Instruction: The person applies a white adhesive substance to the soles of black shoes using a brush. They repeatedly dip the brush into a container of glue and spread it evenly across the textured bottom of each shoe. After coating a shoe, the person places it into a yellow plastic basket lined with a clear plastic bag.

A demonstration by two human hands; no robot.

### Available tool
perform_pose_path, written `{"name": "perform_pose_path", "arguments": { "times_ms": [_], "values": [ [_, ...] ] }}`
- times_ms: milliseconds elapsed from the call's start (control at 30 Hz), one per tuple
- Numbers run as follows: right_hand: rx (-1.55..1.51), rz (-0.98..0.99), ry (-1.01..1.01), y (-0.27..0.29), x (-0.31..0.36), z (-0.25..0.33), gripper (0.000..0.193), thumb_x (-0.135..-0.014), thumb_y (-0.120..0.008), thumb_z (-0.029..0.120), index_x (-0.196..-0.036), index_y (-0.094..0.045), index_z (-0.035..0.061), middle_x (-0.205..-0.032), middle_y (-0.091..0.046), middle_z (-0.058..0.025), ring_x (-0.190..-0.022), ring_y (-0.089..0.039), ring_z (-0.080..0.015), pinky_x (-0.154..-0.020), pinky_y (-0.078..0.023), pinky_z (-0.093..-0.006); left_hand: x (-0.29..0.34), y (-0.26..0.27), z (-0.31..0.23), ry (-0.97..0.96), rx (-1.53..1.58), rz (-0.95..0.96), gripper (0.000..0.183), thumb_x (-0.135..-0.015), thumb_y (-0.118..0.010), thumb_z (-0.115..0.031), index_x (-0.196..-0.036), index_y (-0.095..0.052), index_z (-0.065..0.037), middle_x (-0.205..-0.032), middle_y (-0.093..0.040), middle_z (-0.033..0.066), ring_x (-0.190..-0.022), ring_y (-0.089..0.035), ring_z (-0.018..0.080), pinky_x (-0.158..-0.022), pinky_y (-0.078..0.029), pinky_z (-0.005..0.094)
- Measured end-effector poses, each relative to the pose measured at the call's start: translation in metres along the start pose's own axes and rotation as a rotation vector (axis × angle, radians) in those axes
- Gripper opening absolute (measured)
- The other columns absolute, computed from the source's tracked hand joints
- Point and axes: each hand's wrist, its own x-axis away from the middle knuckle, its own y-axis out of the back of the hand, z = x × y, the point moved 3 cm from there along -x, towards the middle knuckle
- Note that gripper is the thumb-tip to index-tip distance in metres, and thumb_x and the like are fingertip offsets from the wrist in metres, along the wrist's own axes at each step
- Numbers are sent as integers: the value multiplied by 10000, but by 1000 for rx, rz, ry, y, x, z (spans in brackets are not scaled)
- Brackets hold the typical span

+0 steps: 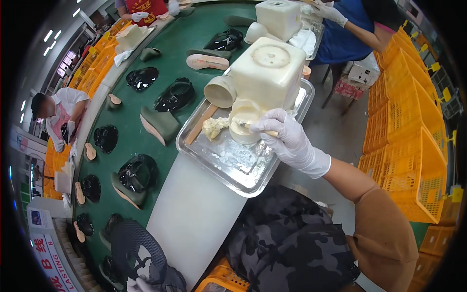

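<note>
My right hand [292, 141], in a thin white glove, pinches a short wooden-handled brush [265, 131]. The brush's tip is inside the round mouth of a cream plastic container [267, 73], which is smeared with pale paste. At the lower left edge my left hand [139, 284], gloved too and mostly cut off, grips a black mesh shoe upper [138, 250] with a pale mark. The container stands on a metal tray [233, 177]. Beside its mouth lie a lump of pale yellow paste [214, 127] and a flat wooden stick [202, 124].
A green conveyor belt [168, 53] carries black glossy uppers [138, 173], dark green lasts [160, 124] and pale insoles [90, 151]. Orange crates [404, 180] line the right. Co-workers sit at the far left [63, 117] and far right [350, 29]. A second cream container [277, 19] stands beyond mine.
</note>
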Motion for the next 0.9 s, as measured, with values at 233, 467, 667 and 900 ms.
{"name": "perform_pose_path", "arguments": {
  "times_ms": [233, 467, 667, 900],
  "values": [
    [-48, 37, 35, -3, -10, -12, 277, -780, -623, 6, -1041, -583, 92, -968, -578, -99, -832, -600, -251, -708, -491, -307, 78, -51, -73, -923, 809, 109, 288, -809, -544, 13, -1097, -552, 33, -1061, -553, 170, -932, -551, 279, -812, -433, 330],
    [25, 168, 85, -14, -14, -18, 190, -801, -608, 85, -987, -573, 104, -919, -576, -55, -833, -593, -259, -681, -491, -325, 40, -31, -85, -1009, 350, 173, 414, -696, -575, 38, -1103, -550, -36, -1110, -516, 177, -1003, -479, 352, -849, -406, 415],
    [-360, 168, -96, -3, -22, -30, 164, -864, -578, 86, -1018, -566, 29, -930, -614, -73, -839, -608, -183, -741, -483, -271, 30, -52, -101, -1105, 341, 217, 261, -652, -595, 59, -891, -518, -15, -985, -510, 155, -908, -513, 293, -782, -436, 396],
    [-674, -99, -524, 0, -19, -33, 158, -956, -462, 173, -1006, -538, 44, -919, -603, -11, -697, -551, -35, -662, -471, -167, 25, -46, -99, -1004, 1082, 278, 290, -884, -450, -36, -1167, -459, -99, -1211, -457, 170, -830, -527, 160, -715, -478, 257]
  ]
}}
